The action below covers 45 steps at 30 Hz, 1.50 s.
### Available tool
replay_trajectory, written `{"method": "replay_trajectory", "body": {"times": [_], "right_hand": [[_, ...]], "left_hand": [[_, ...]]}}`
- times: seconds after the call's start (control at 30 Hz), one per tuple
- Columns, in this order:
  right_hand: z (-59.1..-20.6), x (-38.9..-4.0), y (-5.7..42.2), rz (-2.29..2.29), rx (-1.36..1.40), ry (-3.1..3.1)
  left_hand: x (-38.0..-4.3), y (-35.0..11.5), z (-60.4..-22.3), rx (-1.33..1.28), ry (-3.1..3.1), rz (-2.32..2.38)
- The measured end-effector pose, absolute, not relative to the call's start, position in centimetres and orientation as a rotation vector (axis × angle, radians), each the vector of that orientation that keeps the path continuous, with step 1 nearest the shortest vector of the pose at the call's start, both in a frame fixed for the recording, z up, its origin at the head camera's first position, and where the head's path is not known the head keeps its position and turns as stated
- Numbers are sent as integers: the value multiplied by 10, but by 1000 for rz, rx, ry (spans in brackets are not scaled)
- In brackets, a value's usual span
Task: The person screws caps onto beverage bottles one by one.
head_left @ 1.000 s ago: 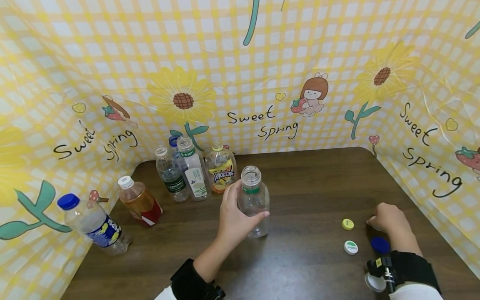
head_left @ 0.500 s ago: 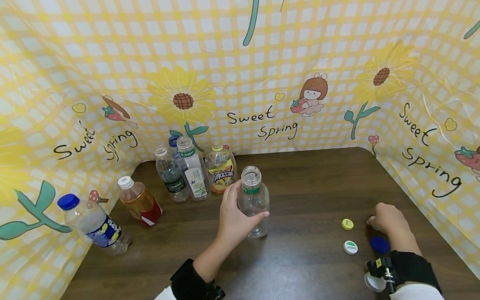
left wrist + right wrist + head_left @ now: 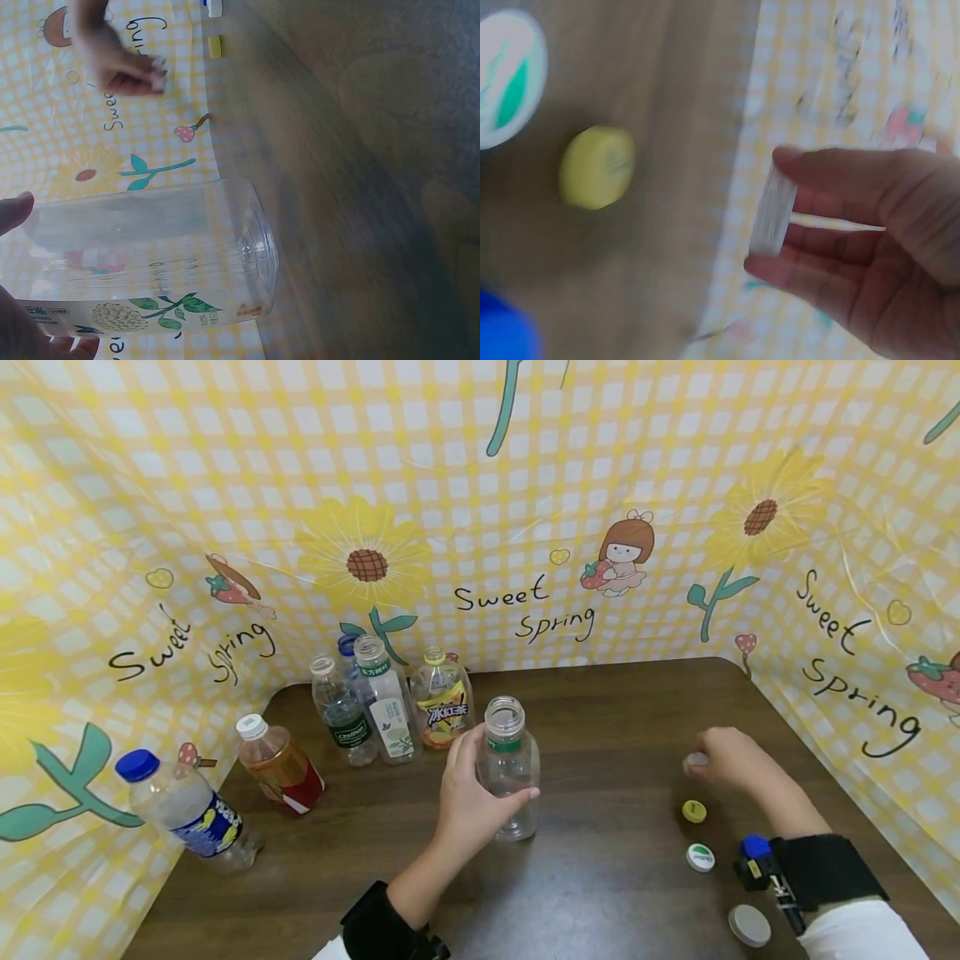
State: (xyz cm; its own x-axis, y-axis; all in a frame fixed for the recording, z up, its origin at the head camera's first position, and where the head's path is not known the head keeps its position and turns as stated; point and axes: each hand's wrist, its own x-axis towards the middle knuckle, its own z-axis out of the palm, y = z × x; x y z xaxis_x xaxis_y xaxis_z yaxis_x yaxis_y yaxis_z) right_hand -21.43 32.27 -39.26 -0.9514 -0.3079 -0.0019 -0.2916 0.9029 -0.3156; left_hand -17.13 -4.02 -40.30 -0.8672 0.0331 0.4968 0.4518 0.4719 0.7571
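Note:
My left hand [image 3: 468, 802] grips a clear, uncapped plastic bottle [image 3: 517, 768] standing upright on the table. In the left wrist view the bottle [image 3: 150, 247] shows a label printed with a white flower and green leaves. My right hand [image 3: 738, 760] pinches a white bottle cap [image 3: 772, 214] between thumb and fingers, raised above the table in the right wrist view. Nearest below that hand lie a yellow cap [image 3: 694, 812] and a white cap with a green mark [image 3: 701, 857]. A blue cap [image 3: 756, 847] is close to the right wrist strap.
A large whitish lid [image 3: 749, 926] lies at the front right. Bottles without caps, among them a yellow-labelled one [image 3: 444, 702] and a green-labelled one [image 3: 347, 718], stand at the back left. A capped brown-drink bottle [image 3: 281, 764] and a blue-capped bottle [image 3: 191, 810] stand further left.
My right hand has lifted off the table with the white cap and moved left and away from me, uncovering the large lid. The left hand keeps its hold on the bottle.

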Motion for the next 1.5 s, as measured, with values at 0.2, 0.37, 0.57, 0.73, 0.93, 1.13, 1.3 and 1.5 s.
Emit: {"method": "replay_trajectory", "body": {"times": [0.2, 0.37, 0.57, 0.73, 0.93, 1.13, 1.3, 1.5], "right_hand": [[-353, -221, 275, -439, -903, 3015], [-315, -216, 236, -377, -1177, 2989], [-263, -205, 197, -374, -1419, 2926], [-227, -199, 171, -408, -1538, 2888], [-213, -198, 147, -335, -1614, 2813], [-215, -200, 135, -292, -1665, 2749], [-217, -200, 130, -255, -1727, 2736], [-217, -202, 130, -232, -1697, 2740]], "left_hand": [[-170, -39, -404, -406, -2320, -1372], [-169, -38, -404, -404, -2326, -1373], [-169, -38, -403, -424, -2323, -1385], [-170, -37, -403, -454, -2317, -1397], [-170, -36, -403, -493, -2304, -1406], [-169, -35, -401, -513, -2302, -1398], [-168, -33, -400, -519, -2302, -1393], [-169, -30, -400, -531, -2301, -1387]]}}
